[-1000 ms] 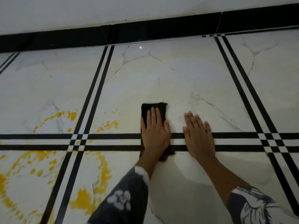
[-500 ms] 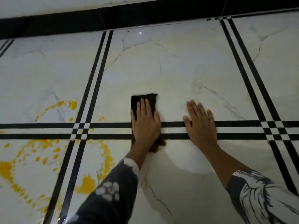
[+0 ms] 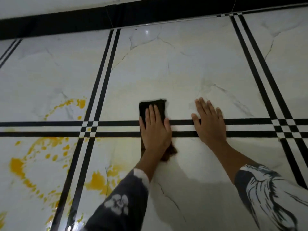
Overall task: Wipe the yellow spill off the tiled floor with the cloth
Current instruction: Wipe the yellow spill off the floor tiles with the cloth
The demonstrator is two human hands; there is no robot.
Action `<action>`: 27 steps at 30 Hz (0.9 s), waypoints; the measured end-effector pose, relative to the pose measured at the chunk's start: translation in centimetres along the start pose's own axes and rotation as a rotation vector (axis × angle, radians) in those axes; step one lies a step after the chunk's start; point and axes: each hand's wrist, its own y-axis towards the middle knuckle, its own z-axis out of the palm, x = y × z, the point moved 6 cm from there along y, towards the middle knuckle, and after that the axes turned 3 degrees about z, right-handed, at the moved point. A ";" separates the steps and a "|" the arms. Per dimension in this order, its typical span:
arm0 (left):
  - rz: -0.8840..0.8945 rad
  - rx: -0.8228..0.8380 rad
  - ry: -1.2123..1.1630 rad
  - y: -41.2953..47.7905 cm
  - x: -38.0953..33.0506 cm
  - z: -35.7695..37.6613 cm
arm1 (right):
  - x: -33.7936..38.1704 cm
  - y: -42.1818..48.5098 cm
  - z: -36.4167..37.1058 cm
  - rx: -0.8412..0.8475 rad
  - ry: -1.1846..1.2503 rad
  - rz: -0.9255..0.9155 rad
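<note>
1. My left hand (image 3: pixel 155 130) lies flat on a dark cloth (image 3: pixel 152 106), fingers (image 3: pixel 151 114) straight and close together, palm pressing down. Nothing is gripped; the cloth is pinned under my palm, not pinched.
2. The cloth is folded into a narrow strip. Its far end pokes out past my fingertips, and a crumpled brownish corner shows by my wrist.
3. My right hand (image 3: pixel 210 124) rests just beside it to the right, fingers spread, flat on the bare floor (image 3: pixel 183 72) and holding nothing. I judge it is propping my weight.
4. Both hands straddle a pair of black stripes (image 3: pixel 246 121) that runs side to side across the white marbled tiles. A second pair runs away from me to my left, crossing the first.
5. The yellow spill (image 3: pixel 16 165) sits well to the left of the cloth, mostly beyond that crossing: a broken ring of drops and smears on the near left tile, a thick blot (image 3: pixel 95 180) close to my left sleeve (image 3: pixel 120 202), and a thinner trail (image 3: pixel 66 104) on the far left tile.
6. The tile under my hands looks clean apart from a faint yellowish haze.
7. My judgement: I am mid-wipe on a finished patch, with much of the spill untouched.
8. The next move calls for sliding the cloth left across the stripes into the blot, keeping firm pressure, and turning to a clean face of the cloth so that I lift the yellow and do not smear it.
</note>
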 end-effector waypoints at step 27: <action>0.122 0.046 -0.004 -19.1 4.6 -1.0 | 3.1 -11.8 -0.4 -0.076 0.093 0.047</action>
